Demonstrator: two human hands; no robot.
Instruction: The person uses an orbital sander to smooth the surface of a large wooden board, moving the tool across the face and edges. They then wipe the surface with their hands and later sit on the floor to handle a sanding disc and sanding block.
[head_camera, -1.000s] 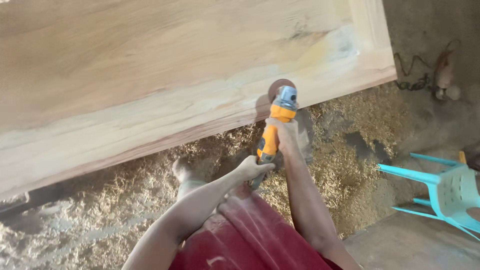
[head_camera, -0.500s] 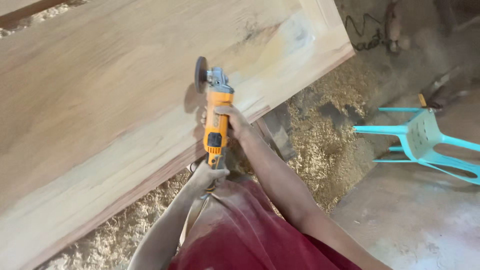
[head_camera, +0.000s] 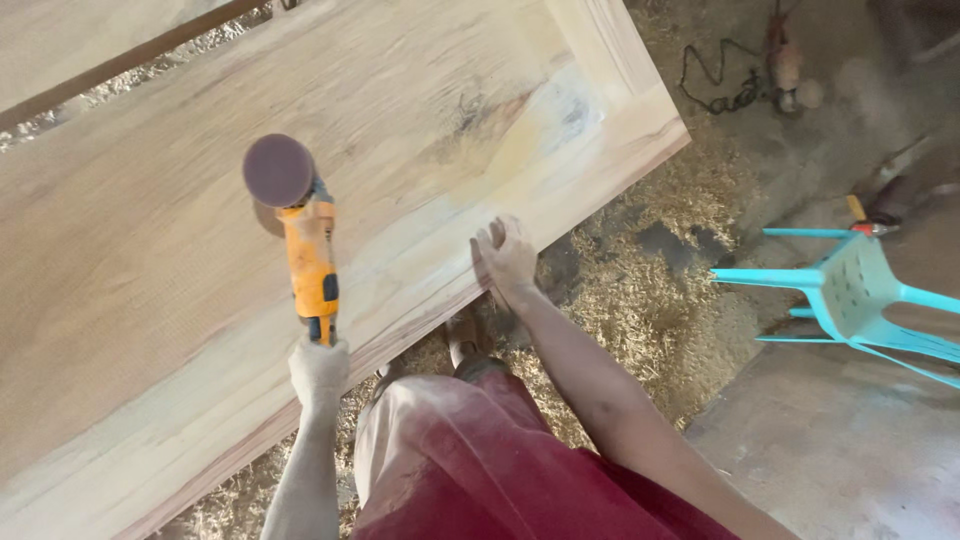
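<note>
Head view: left hand (head_camera: 318, 372) grips orange sander (head_camera: 308, 255) over wooden panel (head_camera: 150, 250).

Soft, even daylight fills the scene, brightest on the pale wooden door panel (head_camera: 420, 150), which looks slightly washed out toward its upper left corner. No hard glare anywhere. The orange angle grinder (head_camera: 305, 250) casts only a faint, short shadow onto the wood beneath its sanding disc (head_camera: 278, 170). The sawdust-strewn floor (head_camera: 640, 290) under the panel's lower edge lies in dimmer shade. The upper right is hazy and low in contrast. Detail is soft overall, with mild blur on the turquoise plastic chair (head_camera: 860, 295).
</note>
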